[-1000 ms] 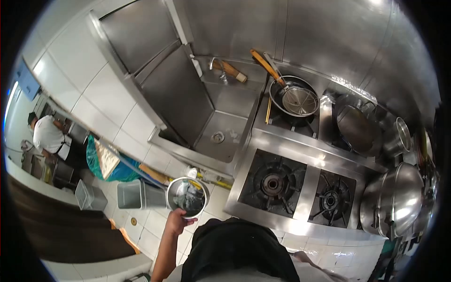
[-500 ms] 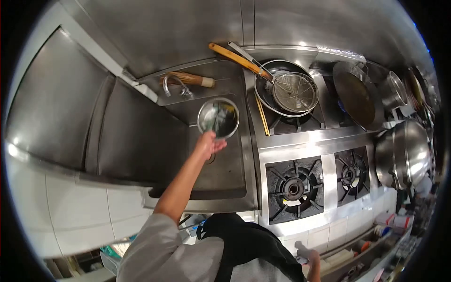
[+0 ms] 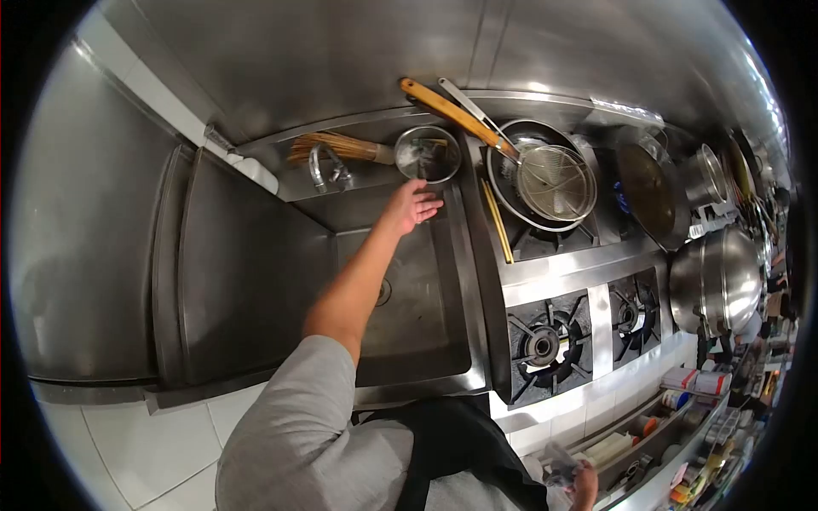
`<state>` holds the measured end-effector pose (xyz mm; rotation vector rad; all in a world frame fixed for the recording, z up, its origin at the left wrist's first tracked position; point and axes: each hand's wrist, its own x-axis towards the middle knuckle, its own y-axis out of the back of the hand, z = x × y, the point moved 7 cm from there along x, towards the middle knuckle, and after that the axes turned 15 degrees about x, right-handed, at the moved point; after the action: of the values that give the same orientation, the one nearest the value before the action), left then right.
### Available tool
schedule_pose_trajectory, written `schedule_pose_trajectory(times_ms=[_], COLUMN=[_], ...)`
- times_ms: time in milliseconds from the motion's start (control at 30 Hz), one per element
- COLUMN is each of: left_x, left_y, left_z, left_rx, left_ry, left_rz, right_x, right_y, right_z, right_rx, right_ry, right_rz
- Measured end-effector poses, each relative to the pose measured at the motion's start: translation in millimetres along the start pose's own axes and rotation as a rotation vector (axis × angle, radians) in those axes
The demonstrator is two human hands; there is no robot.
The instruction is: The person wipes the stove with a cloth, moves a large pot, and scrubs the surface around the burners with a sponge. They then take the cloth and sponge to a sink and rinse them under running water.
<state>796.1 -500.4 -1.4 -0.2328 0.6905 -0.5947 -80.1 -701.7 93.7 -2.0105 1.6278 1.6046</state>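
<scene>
My left hand [image 3: 413,207] reaches over the back of the sink [image 3: 417,332], fingers spread, just in front of a round metal bowl [image 3: 428,154]. The bowl sits on the ledge behind the basin, beside a bundled straw brush [image 3: 341,146], with something pale and some yellow-green in it. Low in the frame, by the black apron, my right hand [image 3: 584,485] is closed around something translucent and greyish [image 3: 560,466] that is too blurred to name.
A curved faucet [image 3: 319,169] stands behind the sink. On the stove right of it lie a pan [image 3: 503,179] with a wire strainer [image 3: 556,183], chopsticks [image 3: 498,221] and a wok [image 3: 652,192]. Large metal pans [image 3: 716,279] stand farther right; shelves [image 3: 630,456] run below.
The bowl has gone from above the basin to the back ledge, and my left hand has let go of it. The view has shifted slightly, and more of the thing in my right hand shows.
</scene>
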Motion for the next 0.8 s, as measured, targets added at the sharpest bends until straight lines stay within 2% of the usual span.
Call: schedule_pose_trajectory(times_ms=[33, 100, 167, 200, 233, 300, 333, 367, 400, 433, 467, 500, 567, 633, 700, 767, 800], left_x=[-5.7, -18.4, -40.8, -48.6, -57.5, -83.3, -99.9, -110.6, -118.6, -119.7, -110.3, -98.1, -97.8, -97.7, -106.0, -113.4, -95.7], left_y=[9.7, 26.1, 52.1, 74.4, 95.9, 134.2, 146.6, 146.3, 142.8, 139.6, 145.4, 152.7, 155.3, 158.3, 156.3, 155.4, 173.0], left_z=[-6.5, -11.7, -3.1, 2.5, 5.2, 32.3, 46.9, 62.8, 78.2, 88.4, 91.7, 83.6, 83.3, 83.5, 88.4, 96.9, 85.6], left_rx=[-0.02, -0.058, -0.035, -0.049, -0.064, 0.302, 0.492, 0.724, 0.959, 1.194, 1.263, 1.331, 1.329, 1.193, 1.064, 0.937, 1.062], left_ry=[-0.019, -0.078, -0.125, -0.145, -0.153, -0.365, -0.461, -0.507, -0.552, -0.595, -0.617, -0.469, -0.579, -0.579, -0.559, -0.523, -0.515], left_rz=[0.014, 0.038, 0.212, 0.308, 0.406, 0.812, 1.012, 1.043, 1.058, 1.055, 0.986, 0.934, 0.946, 0.913, 0.871, 0.831, 0.918], right_x=[-14.4, -43.4, -58.5, -105.0, -146.7, -183.6, -186.1, -187.5, -200.5, -221.6, -242.8, -264.1, -292.9, -312.7, -321.9, -324.3, -321.1], right_y=[-8.5, -47.3, -70.0, -108.3, -143.4, -192.7, -207.9, -226.4, -254.1, -287.9, -321.6, -361.2, -428.8, -478.8, -527.9, -571.5, -594.8], right_z=[-29.7, -103.8, -170.0, -218.7, -262.0, -312.8, -329.9, -345.4, -366.9, -384.8, -402.5, -413.9, -443.1, -483.5, -512.5, -533.7, -541.3], right_rx=[0.184, 0.41, 0.513, 0.584, 0.469, 0.512, 0.5, 0.489, 0.297, 0.234, 0.17, 0.247, 0.163, -0.217, -0.301, -0.42, -0.48], right_ry=[0.036, 0.115, 0.303, 0.348, 0.354, 0.395, 0.489, 0.582, 0.797, 0.799, 0.802, 0.596, 0.682, 1.165, 1.327, 1.5, 1.552], right_rz=[0.009, -0.272, -0.458, -0.534, -0.647, -0.797, -0.781, -0.762, -0.792, -0.842, -0.891, -0.966, -0.965, -0.783, -0.738, -0.596, -0.535])
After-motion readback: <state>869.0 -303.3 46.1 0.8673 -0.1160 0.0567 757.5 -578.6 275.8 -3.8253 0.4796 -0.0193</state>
